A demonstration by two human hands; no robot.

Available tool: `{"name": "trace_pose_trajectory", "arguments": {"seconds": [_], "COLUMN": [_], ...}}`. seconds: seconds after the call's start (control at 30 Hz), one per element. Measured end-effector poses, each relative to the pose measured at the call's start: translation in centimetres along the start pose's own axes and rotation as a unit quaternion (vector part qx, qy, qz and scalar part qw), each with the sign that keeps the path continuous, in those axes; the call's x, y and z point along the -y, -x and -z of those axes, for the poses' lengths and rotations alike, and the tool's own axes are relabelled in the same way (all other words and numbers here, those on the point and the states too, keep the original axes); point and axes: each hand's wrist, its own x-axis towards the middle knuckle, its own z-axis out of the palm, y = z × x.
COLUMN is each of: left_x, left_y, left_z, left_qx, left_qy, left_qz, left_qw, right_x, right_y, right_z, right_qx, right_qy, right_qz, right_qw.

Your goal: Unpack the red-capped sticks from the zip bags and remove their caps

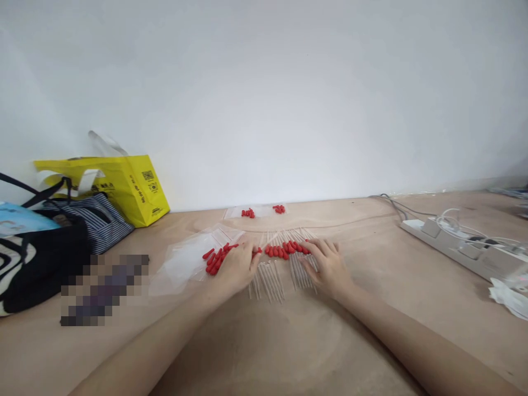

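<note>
Several clear thin droppers (272,275) lie side by side on the tan table, each tipped with a red rubber bulb (284,250). My left hand (236,267) rests on the left part of the row, fingers curled over bulbs and tubes. More red-bulbed droppers (214,259) lie just left of it on a clear plastic bag (185,258). My right hand (328,267) lies flat on the right part of the row, fingers stretched toward the bulbs.
Two small clear bags with red bulbs (264,210) lie farther back by the white wall. A yellow bag (132,187), a striped bag (99,217) and a black bag (37,258) stand at left. A white power strip (457,245) with cables sits at right.
</note>
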Motion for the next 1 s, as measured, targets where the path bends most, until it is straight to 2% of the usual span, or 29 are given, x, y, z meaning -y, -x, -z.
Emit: {"name": "trace_pose_trajectory", "arguments": {"seconds": [0.1,0.23,0.37,0.47,0.63,1.0], "left_x": [-0.9,-1.3,-1.1,-0.8,-0.6,-0.7], "left_y": [2.9,5.0,5.6,5.9,6.5,6.7], "left_z": [-0.5,-1.7,-2.0,-1.8,-1.1,-1.1], "left_qx": [-0.037,-0.097,-0.125,-0.117,-0.103,-0.101], "left_qy": [0.019,0.029,0.053,0.037,0.003,0.007], "left_qz": [-0.143,-0.219,-0.218,-0.206,-0.234,-0.24], "left_qw": [0.989,0.971,0.966,0.971,0.967,0.965], "right_x": [1.6,3.0,3.4,3.4,3.7,4.3], "right_y": [0.2,0.7,1.2,1.6,2.3,1.9], "right_z": [0.1,-0.4,-1.0,-1.3,-1.4,-0.8], "right_qx": [-0.004,-0.021,-0.009,0.004,-0.01,-0.016], "right_qy": [0.007,-0.009,-0.023,-0.024,-0.042,-0.061], "right_qz": [0.104,0.189,0.227,0.223,0.224,0.217], "right_qw": [0.995,0.982,0.974,0.975,0.974,0.974]}}
